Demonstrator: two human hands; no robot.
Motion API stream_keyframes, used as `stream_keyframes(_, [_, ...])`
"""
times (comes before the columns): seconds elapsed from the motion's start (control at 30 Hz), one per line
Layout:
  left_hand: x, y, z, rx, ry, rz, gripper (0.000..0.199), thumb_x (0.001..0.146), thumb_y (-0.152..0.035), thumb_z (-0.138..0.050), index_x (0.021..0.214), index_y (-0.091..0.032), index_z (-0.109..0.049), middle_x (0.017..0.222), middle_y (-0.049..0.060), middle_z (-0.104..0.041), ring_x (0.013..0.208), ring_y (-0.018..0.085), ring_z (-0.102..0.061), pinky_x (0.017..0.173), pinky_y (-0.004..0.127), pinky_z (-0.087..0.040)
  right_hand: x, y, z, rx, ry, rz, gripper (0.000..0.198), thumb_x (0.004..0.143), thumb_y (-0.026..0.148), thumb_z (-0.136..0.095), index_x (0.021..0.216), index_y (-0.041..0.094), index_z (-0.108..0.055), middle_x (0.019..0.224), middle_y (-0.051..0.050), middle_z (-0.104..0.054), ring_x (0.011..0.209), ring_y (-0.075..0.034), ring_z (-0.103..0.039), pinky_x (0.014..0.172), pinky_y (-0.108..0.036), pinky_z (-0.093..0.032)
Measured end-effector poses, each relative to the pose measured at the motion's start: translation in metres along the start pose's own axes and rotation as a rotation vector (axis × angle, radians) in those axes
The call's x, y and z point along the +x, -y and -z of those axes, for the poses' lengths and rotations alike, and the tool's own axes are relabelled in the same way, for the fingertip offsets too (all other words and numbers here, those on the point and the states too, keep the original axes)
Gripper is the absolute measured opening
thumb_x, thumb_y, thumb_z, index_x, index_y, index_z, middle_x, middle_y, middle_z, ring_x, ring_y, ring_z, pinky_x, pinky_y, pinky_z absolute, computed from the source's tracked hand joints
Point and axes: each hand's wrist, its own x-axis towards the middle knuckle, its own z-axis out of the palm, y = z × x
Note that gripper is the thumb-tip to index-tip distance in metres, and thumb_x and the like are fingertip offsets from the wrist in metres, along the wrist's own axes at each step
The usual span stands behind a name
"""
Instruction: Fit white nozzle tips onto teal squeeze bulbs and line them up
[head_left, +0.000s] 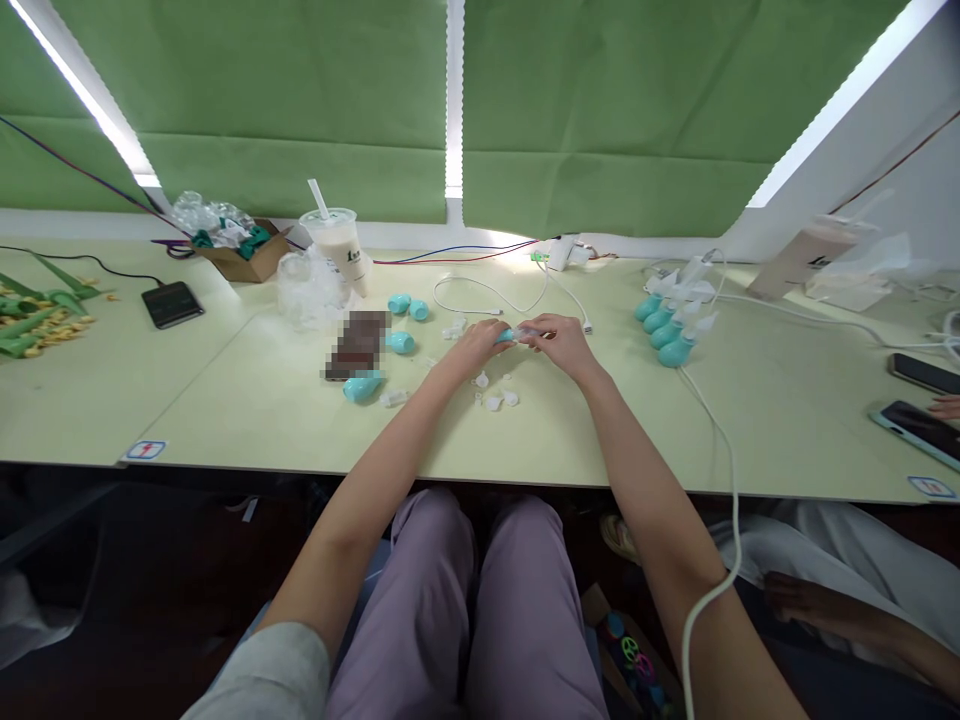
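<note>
From here, the left hand [482, 342] grips a smooth teal piece [505, 336] mostly hidden by fingers, and the right hand [559, 343] pinches a translucent piece [524, 333], its shape unclear.

The teal bulbs [364, 387] look like smooth plastic or rubber, with a soft sheen on their rounded sides; which of the two cannot be told. The small caps [493, 403] near them appear to be translucent white plastic. Pale and smooth, the table [240, 400] has a low, even sheen. The drink cup [345, 250] is clear, glossy plastic, and the bag [304, 290] beside it is thin, crinkled plastic film. The box [262, 260] is matt brown cardboard. The blinds [300, 90] look like matt, lightly creased cloth; the mauve trousers [525, 610] are soft, matt cloth.
</note>
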Motion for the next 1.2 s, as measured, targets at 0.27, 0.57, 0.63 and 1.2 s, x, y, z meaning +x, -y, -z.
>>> stream_keyframes(0.27, [0.0,-0.005,0.002,-0.026,-0.027,0.037,0.021,0.086,-0.031,-0.054,0.094,-0.014,-0.063,0.089,0.009,-0.066,0.085,0.02,-0.06,0.073,0.028,-0.041,-0.001,0.008,0.003,-0.149,0.025,0.078,0.016,0.075,0.028,-0.064,0.083,0.02,-0.076,0.086,-0.005,-0.07,0.067,-0.015,-0.062,0.064,-0.028,-0.051])
stream_keyframes(0.57, [0.006,-0.003,-0.003,-0.102,-0.076,0.085,0.026,0.082,-0.026,-0.058,0.105,-0.019,-0.068,0.103,0.006,-0.07,0.097,0.021,-0.061,0.082,0.027,-0.042,-0.001,0.002,-0.004,-0.072,-0.018,0.065,0.025,0.075,0.038,-0.065,0.084,0.018,-0.076,0.083,-0.005,-0.07,0.057,-0.013,-0.059,0.058,-0.027,-0.051])
stream_keyframes(0.63, [0.006,-0.003,-0.003,-0.112,-0.083,0.09,0.028,0.082,-0.027,-0.058,0.108,-0.021,-0.067,0.105,0.005,-0.07,0.099,0.022,-0.061,0.083,0.027,-0.043,-0.001,0.002,-0.006,-0.023,-0.018,0.023,0.029,0.074,0.043,-0.066,0.084,0.017,-0.076,0.081,-0.005,-0.069,0.053,-0.012,-0.056,0.054,-0.027,-0.05])
stream_keyframes(1.2, [0.005,-0.009,-0.011,0.343,0.013,-0.051,0.049,0.088,-0.027,-0.054,0.134,-0.012,-0.044,0.094,0.013,-0.07,0.086,0.022,-0.063,0.075,0.03,-0.038,-0.004,0.004,-0.003,0.122,0.121,-0.164,0.03,0.068,0.041,-0.067,0.077,0.014,-0.074,0.062,-0.001,-0.06,0.048,-0.009,-0.048,0.049,-0.025,-0.043])
